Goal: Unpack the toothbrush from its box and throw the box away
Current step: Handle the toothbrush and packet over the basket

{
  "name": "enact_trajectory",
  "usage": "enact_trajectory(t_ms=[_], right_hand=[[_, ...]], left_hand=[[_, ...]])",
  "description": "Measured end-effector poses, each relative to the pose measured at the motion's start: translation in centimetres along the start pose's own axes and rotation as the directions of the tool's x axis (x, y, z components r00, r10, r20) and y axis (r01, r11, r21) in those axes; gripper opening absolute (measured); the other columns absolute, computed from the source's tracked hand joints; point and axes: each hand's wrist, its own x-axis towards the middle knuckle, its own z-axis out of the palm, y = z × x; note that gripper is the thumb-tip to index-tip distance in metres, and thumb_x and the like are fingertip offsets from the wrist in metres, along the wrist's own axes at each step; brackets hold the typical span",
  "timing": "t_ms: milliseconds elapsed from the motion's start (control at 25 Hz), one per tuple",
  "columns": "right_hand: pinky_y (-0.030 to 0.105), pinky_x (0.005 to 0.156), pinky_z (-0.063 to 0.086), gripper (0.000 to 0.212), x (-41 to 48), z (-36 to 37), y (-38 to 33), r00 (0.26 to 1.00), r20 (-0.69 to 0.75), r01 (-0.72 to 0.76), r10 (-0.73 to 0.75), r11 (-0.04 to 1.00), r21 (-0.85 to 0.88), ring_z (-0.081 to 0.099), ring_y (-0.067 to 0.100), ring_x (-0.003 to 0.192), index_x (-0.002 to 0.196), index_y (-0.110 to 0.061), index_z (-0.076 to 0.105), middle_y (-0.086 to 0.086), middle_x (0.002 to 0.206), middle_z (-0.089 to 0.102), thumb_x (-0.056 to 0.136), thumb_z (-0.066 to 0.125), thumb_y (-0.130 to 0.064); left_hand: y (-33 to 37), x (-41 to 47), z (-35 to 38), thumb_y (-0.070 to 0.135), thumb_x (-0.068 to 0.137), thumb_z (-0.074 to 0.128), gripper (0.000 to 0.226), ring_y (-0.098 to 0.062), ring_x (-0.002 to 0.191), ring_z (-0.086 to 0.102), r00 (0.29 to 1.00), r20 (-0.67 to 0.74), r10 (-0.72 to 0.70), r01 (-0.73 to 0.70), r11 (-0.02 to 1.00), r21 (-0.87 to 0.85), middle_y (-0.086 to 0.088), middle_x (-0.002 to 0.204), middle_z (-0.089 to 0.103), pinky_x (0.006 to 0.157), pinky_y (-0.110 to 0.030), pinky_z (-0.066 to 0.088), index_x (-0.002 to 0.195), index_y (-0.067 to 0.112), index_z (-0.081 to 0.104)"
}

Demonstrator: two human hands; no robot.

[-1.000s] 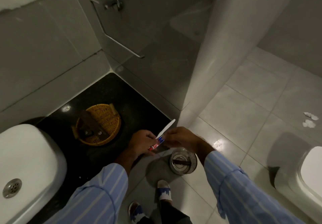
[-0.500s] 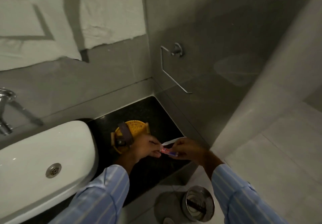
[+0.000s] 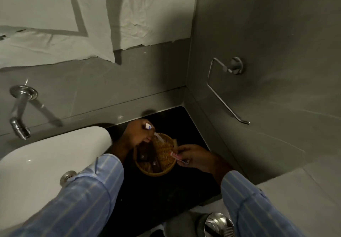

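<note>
My left hand (image 3: 137,134) grips a white toothbrush (image 3: 158,137), its bristle end showing by my fingers and its handle slanting down over the wicker basket (image 3: 156,173). My right hand (image 3: 196,158) hovers at the basket's right rim, pinching a small red and white pack (image 3: 176,156). I cannot tell whether this pack is a box or a tube. A round steel bin (image 3: 215,222) stands on the floor at the bottom edge, partly hidden by my right sleeve.
The basket sits on a black counter (image 3: 166,192) in the corner and holds dark packets (image 3: 147,155). A white basin (image 3: 42,166) with a wall tap (image 3: 19,111) lies left. A metal rail (image 3: 226,91) sticks out from the right wall.
The view has swung up from the floor to the counter. My hands have come apart: the left took the toothbrush over the basket, the right kept the red pack.
</note>
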Motion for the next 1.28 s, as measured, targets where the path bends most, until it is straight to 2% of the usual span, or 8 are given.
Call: enact_trajectory(t_ms=[160, 280, 480, 560, 720, 800, 960, 1280], right_hand=[[0.047, 0.106, 0.046, 0.034, 3.5, -1.4, -1.5, 1.0, -0.016, 0.022, -0.017, 0.939, 0.344, 0.061, 0.03, 0.113, 0.125, 0.002, 0.062, 0.02, 0.118, 0.065, 0.093, 0.053, 0.006], [0.05, 0.107, 0.043, 0.023, 6.1, -1.4, -2.2, 0.994, -0.109, 0.024, 0.03, 0.886, 0.464, 0.063, 0.027, 0.1, 0.112, 0.001, 0.067, 0.02, 0.103, 0.066, 0.093, 0.053, 0.002], [0.029, 0.082, 0.056, 0.01, 9.2, 0.0, -3.6, 0.947, -0.308, 0.1, -0.091, 0.995, 0.014, 0.066, 0.02, 0.085, 0.091, -0.006, 0.072, 0.013, 0.09, 0.069, 0.088, 0.064, -0.002], [0.035, 0.08, 0.057, 0.016, 10.4, 0.0, -4.3, 0.919, -0.349, 0.111, -0.181, 0.971, -0.211, 0.067, 0.027, 0.089, 0.1, 0.001, 0.07, 0.016, 0.094, 0.068, 0.084, 0.068, 0.002], [0.017, 0.067, 0.055, 0.025, 12.7, -1.1, -6.0, 0.878, -0.324, 0.067, -0.352, 0.761, -0.646, 0.068, 0.018, 0.088, 0.104, -0.006, 0.071, 0.009, 0.098, 0.071, 0.079, 0.073, -0.002], [0.02, 0.07, 0.054, 0.02, 13.9, -1.7, -6.6, 0.902, -0.259, 0.02, -0.345, 0.635, -0.773, 0.069, 0.021, 0.091, 0.1, -0.007, 0.073, 0.011, 0.102, 0.072, 0.08, 0.072, -0.005], [0.04, 0.092, 0.055, 0.02, 15.7, -1.5, -7.5, 0.967, -0.119, -0.022, -0.226, 0.391, -0.92, 0.066, 0.028, 0.103, 0.101, -0.004, 0.074, 0.014, 0.111, 0.07, 0.082, 0.072, -0.009], [0.04, 0.095, 0.053, 0.024, 18.2, -0.6, -7.3, 0.985, -0.152, -0.126, -0.086, 0.248, -0.961, 0.064, 0.03, 0.107, 0.109, -0.003, 0.07, 0.016, 0.115, 0.067, 0.087, 0.067, -0.012]], left_hand=[[-0.6, 4.1, -1.9, 0.005, 0.09, 0.068, 0.005, -0.013, 0.061, 0.073, 0.998, 0.042, -0.045, 0.047, 0.998, -0.051, -0.019, 0.085, 0.074, 0.057, -0.02, 0.061, 0.089, 0.004, 0.072], [-2.1, 7.3, -1.3, 0.007, 0.089, 0.07, 0.019, -0.029, 0.086, 0.074, 0.977, 0.138, -0.16, 0.16, 0.987, 0.014, -0.027, 0.1, 0.073, 0.076, -0.032, 0.062, 0.101, -0.007, 0.071], [-4.7, 11.3, 0.9, 0.006, 0.088, 0.071, 0.032, -0.029, 0.082, 0.071, 0.943, 0.183, -0.278, 0.277, 0.96, 0.033, -0.031, 0.113, 0.069, 0.065, -0.026, 0.062, 0.115, -0.008, 0.063], [-5.5, 12.7, 1.7, 0.002, 0.085, 0.073, 0.034, -0.033, 0.086, 0.072, 0.95, 0.158, -0.27, 0.267, 0.963, 0.036, -0.029, 0.111, 0.068, 0.067, -0.033, 0.063, 0.116, -0.002, 0.061], [-6.5, 14.2, 2.8, 0.005, 0.081, 0.077, 0.024, -0.036, 0.081, 0.074, 0.971, 0.134, -0.196, 0.175, 0.973, 0.151, -0.02, 0.094, 0.069, 0.072, -0.047, 0.064, 0.097, 0.011, 0.059], [-7.1, 14.8, 3.3, 0.01, 0.08, 0.077, 0.025, -0.031, 0.079, 0.071, 0.978, 0.134, -0.159, 0.129, 0.97, 0.205, -0.011, 0.088, 0.067, 0.066, -0.04, 0.062, 0.096, 0.014, 0.058], [-8.3, 15.5, 3.9, 0.023, 0.082, 0.076, 0.027, -0.009, 0.075, 0.059, 0.978, 0.16, -0.135, 0.078, 0.944, 0.319, 0.004, 0.088, 0.062, 0.058, -0.02, 0.042, 0.101, 0.02, 0.058], [-9.5, 16.2, 4.2, 0.023, 0.086, 0.072, 0.042, -0.031, 0.109, 0.064, 0.977, 0.155, -0.149, 0.079, 0.919, 0.385, -0.012, 0.12, 0.066, 0.093, -0.046, 0.054, 0.124, 0.014, 0.059]])
